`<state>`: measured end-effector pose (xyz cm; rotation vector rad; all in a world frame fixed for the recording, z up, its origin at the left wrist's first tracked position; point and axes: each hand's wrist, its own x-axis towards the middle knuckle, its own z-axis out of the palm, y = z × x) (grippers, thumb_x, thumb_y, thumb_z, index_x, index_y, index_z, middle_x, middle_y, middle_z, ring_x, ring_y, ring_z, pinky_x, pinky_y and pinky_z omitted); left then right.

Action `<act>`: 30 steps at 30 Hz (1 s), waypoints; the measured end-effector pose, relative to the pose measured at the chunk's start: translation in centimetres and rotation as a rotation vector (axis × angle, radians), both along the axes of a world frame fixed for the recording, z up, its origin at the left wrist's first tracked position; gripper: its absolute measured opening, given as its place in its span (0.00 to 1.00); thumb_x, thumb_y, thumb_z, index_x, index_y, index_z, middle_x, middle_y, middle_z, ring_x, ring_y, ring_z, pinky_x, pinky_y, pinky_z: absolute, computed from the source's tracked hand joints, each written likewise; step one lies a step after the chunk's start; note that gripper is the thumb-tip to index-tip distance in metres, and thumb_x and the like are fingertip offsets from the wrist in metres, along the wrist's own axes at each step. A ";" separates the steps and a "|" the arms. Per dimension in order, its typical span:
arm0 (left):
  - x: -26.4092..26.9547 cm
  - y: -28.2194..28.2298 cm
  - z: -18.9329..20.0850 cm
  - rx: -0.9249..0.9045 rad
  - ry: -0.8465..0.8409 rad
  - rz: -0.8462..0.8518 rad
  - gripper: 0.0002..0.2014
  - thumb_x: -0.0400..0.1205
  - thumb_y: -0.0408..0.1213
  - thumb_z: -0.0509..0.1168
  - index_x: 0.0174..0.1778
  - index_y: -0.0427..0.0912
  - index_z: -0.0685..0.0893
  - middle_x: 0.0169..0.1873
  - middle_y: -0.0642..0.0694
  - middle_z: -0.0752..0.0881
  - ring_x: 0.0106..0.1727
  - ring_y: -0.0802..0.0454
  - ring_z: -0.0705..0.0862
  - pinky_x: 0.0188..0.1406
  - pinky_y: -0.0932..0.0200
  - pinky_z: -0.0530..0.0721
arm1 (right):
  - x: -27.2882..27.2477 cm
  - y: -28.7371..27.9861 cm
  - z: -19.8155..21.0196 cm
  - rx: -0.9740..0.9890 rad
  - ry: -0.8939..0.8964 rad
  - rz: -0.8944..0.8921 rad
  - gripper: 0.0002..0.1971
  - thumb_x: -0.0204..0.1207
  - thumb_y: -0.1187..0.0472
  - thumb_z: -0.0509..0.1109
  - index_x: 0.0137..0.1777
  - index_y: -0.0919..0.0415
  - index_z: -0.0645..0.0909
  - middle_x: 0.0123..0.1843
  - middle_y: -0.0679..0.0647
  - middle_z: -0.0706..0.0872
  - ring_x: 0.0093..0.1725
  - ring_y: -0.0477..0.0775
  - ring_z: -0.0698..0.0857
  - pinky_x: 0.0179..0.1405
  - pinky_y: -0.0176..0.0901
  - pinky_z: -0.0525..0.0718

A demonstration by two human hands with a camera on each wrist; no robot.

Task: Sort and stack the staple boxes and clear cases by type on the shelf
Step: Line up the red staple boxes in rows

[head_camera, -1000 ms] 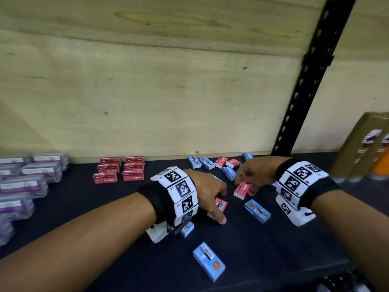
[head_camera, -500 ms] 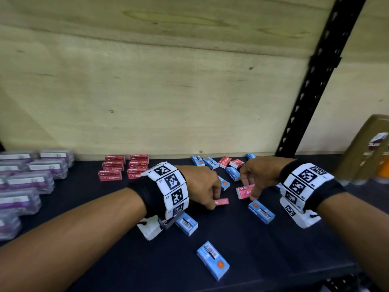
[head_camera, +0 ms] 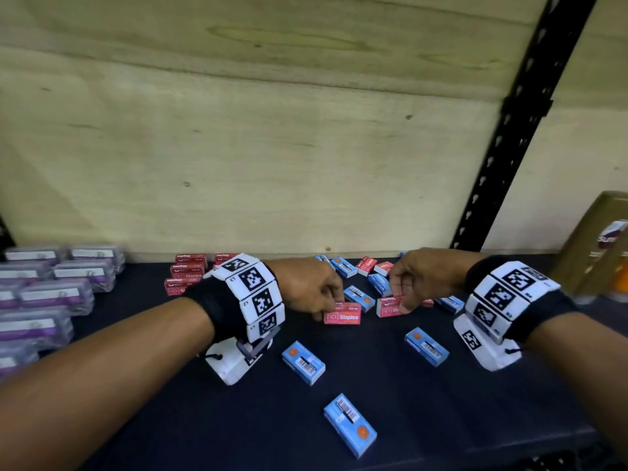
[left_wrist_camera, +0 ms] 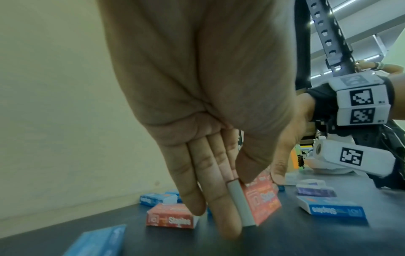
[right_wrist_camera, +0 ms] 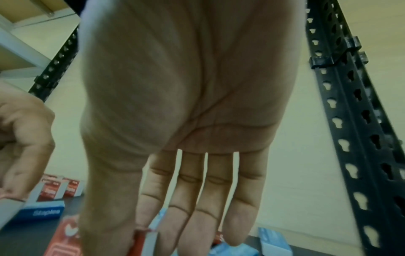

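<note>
Left hand (head_camera: pixel 311 288) is pinching a red staple box (head_camera: pixel 342 316) by its edges between thumb and fingers; right hand (head_camera: pixel 416 278) is gripping a 2nd red box (head_camera: pixel 389 305) the same way. Probably both are being gathered for the red stack (head_camera: pixel 187 271) waiting at the back wall. Blue boxes (head_camera: pixel 303 362) are lying scattered across the dark shelf (head_camera: pixel 204 419). Clear cases (head_camera: pixel 56 295) are sitting grouped far left.
</note>
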<state>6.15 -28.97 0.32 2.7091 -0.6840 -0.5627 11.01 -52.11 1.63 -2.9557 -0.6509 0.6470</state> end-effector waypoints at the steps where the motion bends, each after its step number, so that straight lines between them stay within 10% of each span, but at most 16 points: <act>1: 0.0 0.6 0.4 0.002 -0.014 0.015 0.12 0.85 0.38 0.62 0.64 0.48 0.83 0.46 0.51 0.92 0.41 0.65 0.85 0.44 0.68 0.78 | 0.0 0.5 0.2 0.015 -0.014 0.008 0.09 0.69 0.54 0.83 0.42 0.50 0.85 0.38 0.47 0.91 0.34 0.40 0.83 0.41 0.37 0.80; 17: -2.9 18.6 1.6 0.265 -0.044 0.453 0.11 0.82 0.33 0.60 0.56 0.49 0.82 0.42 0.54 0.91 0.41 0.62 0.84 0.43 0.65 0.77 | 0.5 19.1 -0.8 0.136 -0.188 0.292 0.10 0.70 0.52 0.81 0.45 0.49 0.82 0.41 0.44 0.85 0.43 0.49 0.84 0.40 0.42 0.78; 30: -2.8 20.4 -0.4 0.231 0.011 0.454 0.12 0.83 0.32 0.61 0.59 0.48 0.83 0.40 0.54 0.90 0.37 0.65 0.84 0.39 0.67 0.77 | -0.8 25.0 -2.3 0.015 -0.179 0.333 0.11 0.71 0.53 0.80 0.51 0.52 0.84 0.49 0.48 0.88 0.50 0.52 0.86 0.50 0.49 0.86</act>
